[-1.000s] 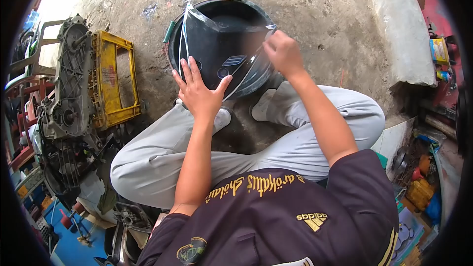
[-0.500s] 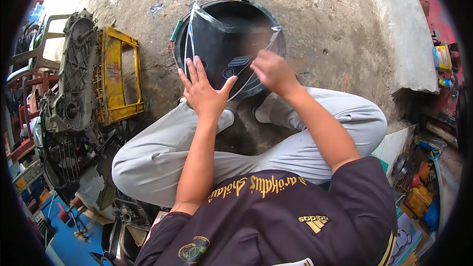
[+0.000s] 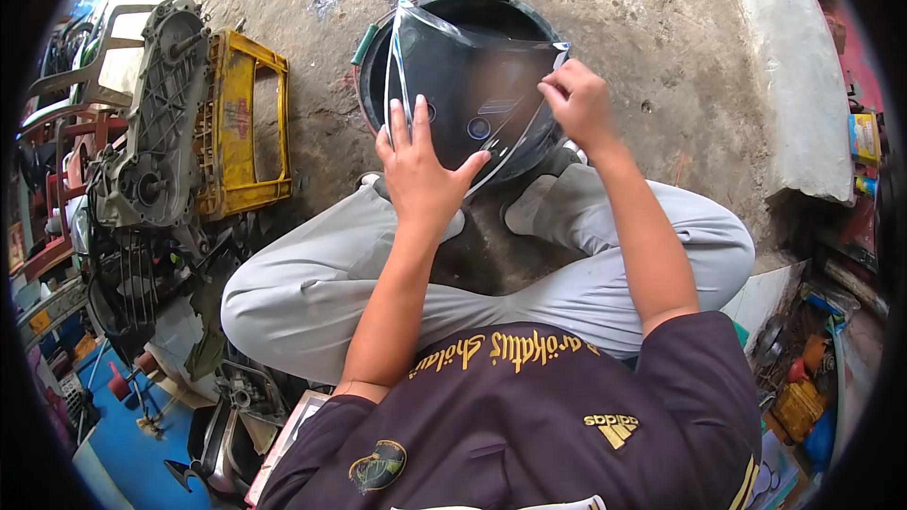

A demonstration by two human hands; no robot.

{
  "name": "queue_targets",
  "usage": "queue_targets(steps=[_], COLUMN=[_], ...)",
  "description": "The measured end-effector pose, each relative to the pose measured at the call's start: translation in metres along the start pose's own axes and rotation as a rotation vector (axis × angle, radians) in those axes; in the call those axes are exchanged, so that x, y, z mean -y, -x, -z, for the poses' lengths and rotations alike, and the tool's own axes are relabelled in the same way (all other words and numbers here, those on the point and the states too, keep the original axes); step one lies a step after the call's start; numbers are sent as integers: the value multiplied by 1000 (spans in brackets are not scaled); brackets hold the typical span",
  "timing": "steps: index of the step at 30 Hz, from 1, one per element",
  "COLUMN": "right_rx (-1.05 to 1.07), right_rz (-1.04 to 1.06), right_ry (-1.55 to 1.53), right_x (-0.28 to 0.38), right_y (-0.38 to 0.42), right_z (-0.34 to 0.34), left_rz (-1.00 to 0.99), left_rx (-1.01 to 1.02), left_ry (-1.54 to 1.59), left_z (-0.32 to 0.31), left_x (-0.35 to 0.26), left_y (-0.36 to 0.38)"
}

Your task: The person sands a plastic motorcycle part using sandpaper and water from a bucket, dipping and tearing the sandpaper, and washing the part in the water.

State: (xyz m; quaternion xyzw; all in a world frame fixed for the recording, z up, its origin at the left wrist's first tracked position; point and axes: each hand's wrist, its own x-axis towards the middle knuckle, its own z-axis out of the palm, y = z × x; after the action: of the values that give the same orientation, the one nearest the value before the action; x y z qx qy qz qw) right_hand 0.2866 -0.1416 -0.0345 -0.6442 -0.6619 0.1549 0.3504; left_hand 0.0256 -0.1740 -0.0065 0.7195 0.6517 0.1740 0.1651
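Observation:
A glossy black curved panel [image 3: 444, 85], with pale shiny edges and a small round emblem, rests across a round black tub [image 3: 376, 66] on the floor in front of me. My left hand [image 3: 420, 175] lies on the panel's lower left part, fingers spread and thumb stretched to the right. At the panel's right edge, my right hand [image 3: 578, 99] is closed in a pinch. Whatever may be between those fingertips is too small to make out. A green handle [image 3: 365, 43] shows on the tub's left rim.
To the left stand a yellow plastic crate [image 3: 285, 123] and a grey metal engine casing [image 3: 156, 113]. A concrete ledge [image 3: 798, 113] runs along the right. My crossed legs in grey trousers [image 3: 293, 293] surround the tub's near side. Assorted parts [image 3: 803, 406] lie at lower right.
My right hand has moved up and outward along the panel's right edge, still pinched. My left hand stays on the panel. The whole view has shifted slightly.

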Motion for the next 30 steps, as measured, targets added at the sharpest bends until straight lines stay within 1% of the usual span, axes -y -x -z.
queue_targets(steps=[1, 3, 5, 7, 9, 12, 13, 15, 17, 20, 21, 24, 25, 27, 29, 30], right_rx=[31, 25, 49, 53, 63, 43, 44, 30, 4, -52, -46, -67, -60, -107, -93, -96], right_rz=[-68, -89, -123, -124, -70, -92, -92, -63, -54, -150, -143, -131, -134, -157, -168, -174], right_ry=[-23, -28, 12, 0, -15, -71, -70, -40, 15, 12, 1, -49, -53, -8, -12, -14], right_x=[1, 3, 8, 8, 8, 10, 10, 7, 4, -3, -3, 4, 5, 5, 4, 5], right_y=[-2, -1, 3, 3, 2, 0, -1, -1, -3, -7, -9, -10, -9, -9, -7, -7], right_z=[6, 7, 3, 0, 0, 1, -1, 3, 9, 8, 9, 12, 12, 11, 10, 9], left_rz=[1, -31, -38, -46, 7, 37, 38, 25, 39, 32, 41, 36, 42, -18, -17, -1], left_rx=[2, -56, -73, -87, -27, -34, -33, -96, -96, -61, -67, -76, -74, -75, -76, -98], left_ry=[-1, 15, 14, 16, 50, 38, 40, 32, 62, 105, 96, 261, 257, 221, 229, 308], left_z=[-4, -15, -20, -16, -10, -1, -3, -16, -17, -11, -7, 1, -1, -9, -13, -11], left_x=[2, 9, 15, 13, 8, -3, -1, -5, -8, -1, -2, -5, -3, 3, 9, 9], left_y=[1, 1, 1, 0, 1, 3, 5, 8, 9, 8, 7, 6, 7, 6, 6, 4])
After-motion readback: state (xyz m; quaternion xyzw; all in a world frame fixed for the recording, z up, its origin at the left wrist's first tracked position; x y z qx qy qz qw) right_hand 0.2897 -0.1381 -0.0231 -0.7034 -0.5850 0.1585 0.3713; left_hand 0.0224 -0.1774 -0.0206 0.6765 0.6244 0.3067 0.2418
